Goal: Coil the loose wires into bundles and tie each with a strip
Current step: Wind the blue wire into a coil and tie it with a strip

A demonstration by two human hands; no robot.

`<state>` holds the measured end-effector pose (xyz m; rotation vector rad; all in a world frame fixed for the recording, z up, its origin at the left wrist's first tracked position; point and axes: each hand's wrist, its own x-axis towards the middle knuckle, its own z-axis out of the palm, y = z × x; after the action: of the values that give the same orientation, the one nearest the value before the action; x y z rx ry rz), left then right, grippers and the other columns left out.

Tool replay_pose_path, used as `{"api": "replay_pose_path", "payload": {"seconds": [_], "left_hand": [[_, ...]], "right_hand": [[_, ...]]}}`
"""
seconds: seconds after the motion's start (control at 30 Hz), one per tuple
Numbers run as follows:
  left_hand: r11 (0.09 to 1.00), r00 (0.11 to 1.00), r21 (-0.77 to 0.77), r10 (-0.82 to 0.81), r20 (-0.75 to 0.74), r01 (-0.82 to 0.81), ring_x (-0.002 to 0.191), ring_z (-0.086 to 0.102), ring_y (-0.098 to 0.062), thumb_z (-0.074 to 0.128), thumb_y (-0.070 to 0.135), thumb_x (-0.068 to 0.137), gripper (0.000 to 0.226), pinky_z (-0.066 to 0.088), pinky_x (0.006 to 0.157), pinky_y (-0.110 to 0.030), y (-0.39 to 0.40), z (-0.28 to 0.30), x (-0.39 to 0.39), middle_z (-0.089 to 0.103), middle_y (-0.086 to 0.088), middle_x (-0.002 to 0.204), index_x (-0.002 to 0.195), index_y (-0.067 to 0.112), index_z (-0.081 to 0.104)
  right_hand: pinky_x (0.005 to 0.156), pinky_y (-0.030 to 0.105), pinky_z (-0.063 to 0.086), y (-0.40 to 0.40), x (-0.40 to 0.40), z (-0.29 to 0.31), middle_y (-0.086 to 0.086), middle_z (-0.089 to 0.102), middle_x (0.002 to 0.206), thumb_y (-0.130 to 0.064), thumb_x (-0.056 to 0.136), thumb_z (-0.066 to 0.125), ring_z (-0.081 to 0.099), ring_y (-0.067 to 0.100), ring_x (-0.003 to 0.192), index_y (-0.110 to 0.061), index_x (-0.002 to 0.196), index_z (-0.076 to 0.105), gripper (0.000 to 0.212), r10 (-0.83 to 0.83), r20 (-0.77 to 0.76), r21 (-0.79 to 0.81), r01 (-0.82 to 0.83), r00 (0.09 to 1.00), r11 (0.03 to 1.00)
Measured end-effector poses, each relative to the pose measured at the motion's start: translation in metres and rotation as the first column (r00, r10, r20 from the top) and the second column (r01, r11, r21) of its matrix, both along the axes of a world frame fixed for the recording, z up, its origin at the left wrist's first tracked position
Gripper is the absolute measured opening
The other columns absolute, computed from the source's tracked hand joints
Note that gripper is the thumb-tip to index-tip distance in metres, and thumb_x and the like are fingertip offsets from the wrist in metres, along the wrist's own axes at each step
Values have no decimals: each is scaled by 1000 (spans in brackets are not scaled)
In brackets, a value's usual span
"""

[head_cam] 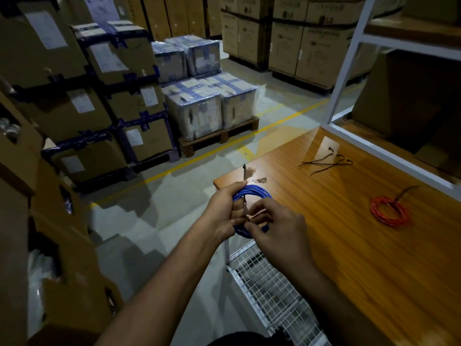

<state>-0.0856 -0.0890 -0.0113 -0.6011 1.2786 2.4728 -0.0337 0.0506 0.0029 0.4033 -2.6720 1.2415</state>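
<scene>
blue wire coil (252,193) half hidden, both hands gripping

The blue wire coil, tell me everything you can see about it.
The blue wire coil is several loops of thin, plastic-looking wire, held above the corner of the wooden table. The left hand grips one side; the right hand covers the near part, fingers at a dark strip that sticks up from the bundle.

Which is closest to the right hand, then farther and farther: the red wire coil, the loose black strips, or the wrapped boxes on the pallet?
From the right hand:
1. Red wire coil, on the table to its right.
2. Loose black strips, farther back on the table.
3. Wrapped boxes, on the floor pallet beyond the table.
</scene>
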Motion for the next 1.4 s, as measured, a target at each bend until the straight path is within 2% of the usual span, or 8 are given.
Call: {"api": "replay_pose_path", "payload": {"seconds": [0.17, 0.4, 0.6, 0.73, 0.87, 0.93, 1.07, 1.4], "left_hand": [[999, 987, -46, 10, -163, -18, 37, 10, -10, 50, 28, 102, 39, 10, 38, -21, 0, 2, 1, 14, 2, 48, 66, 18, 38], [999, 968, -22, 27, -249, -34, 35, 12, -8, 36, 35, 107, 36, 10, 39, -18, 5, 1, 3, 17, 4, 45, 76, 17, 39], [999, 982, 22, 33, -187, -29, 35, 14, -8, 34, 30, 107, 36, 8, 41, -20, 5, -1, 3, 19, 4, 46, 75, 16, 42], [999, 991, 34, 2, -130, 3, 35, 15, -9, 35, 28, 103, 41, 11, 38, -21, 5, -6, 7, 20, 4, 43, 64, 18, 31], [1000, 994, 18, -18, -108, 20, 36, 12, -10, 36, 27, 100, 44, 12, 36, -22, 0, -8, 7, 19, 3, 43, 57, 19, 28], [1000, 995, 22, -14, -102, 16, 36, 11, -10, 37, 26, 99, 44, 13, 34, -21, -4, -10, 8, 18, 3, 43, 56, 19, 29], [997, 999, 71, -10, -54, 14, 37, 9, -11, 40, 28, 96, 45, 16, 32, -21, -9, -16, 9, 16, 4, 44, 53, 20, 30], [994, 996, 78, -84, 24, 82, 35, 11, -11, 37, 32, 99, 47, 14, 32, -21, -22, -28, 20, 19, 3, 41, 54, 18, 29]], "right_hand": [[54, 30, 56, 7, 8, 0, -13, 66, 60, -21, 76, 79, 64, 1, 57, -28, 80, 72, 11, -116, -75, -82, 110, 990, 991], [52, 21, 58, 5, 11, -2, -4, 75, 75, -16, 78, 81, 71, 6, 64, -17, 89, 74, 13, -238, -274, -64, 229, 932, 971], [47, 11, 48, -5, 5, -9, -9, 69, 61, -10, 79, 80, 63, -1, 51, -14, 86, 75, 9, -335, -134, -132, 318, 933, 939], [49, 30, 59, -18, 2, -12, -9, 69, 63, -12, 83, 76, 66, 2, 54, -17, 88, 71, 8, -394, -3, -259, 380, 919, 888], [53, 35, 59, -27, 0, -18, -7, 67, 61, -14, 81, 75, 66, 6, 52, -20, 85, 72, 8, -376, 27, -228, 372, 926, 900], [58, 31, 60, -27, 1, -19, -6, 71, 66, -16, 82, 76, 67, 5, 57, -19, 89, 76, 8, -311, 39, -168, 313, 950, 935], [60, 2, 48, -33, 14, -16, -10, 74, 79, -17, 84, 78, 65, -4, 65, -22, 94, 77, 11, -198, -15, -101, 196, 980, 975], [56, 3, 47, -49, 13, -24, -6, 75, 80, -14, 84, 78, 62, -3, 63, -18, 93, 75, 11, -316, -32, -181, 306, 948, 935]]}}
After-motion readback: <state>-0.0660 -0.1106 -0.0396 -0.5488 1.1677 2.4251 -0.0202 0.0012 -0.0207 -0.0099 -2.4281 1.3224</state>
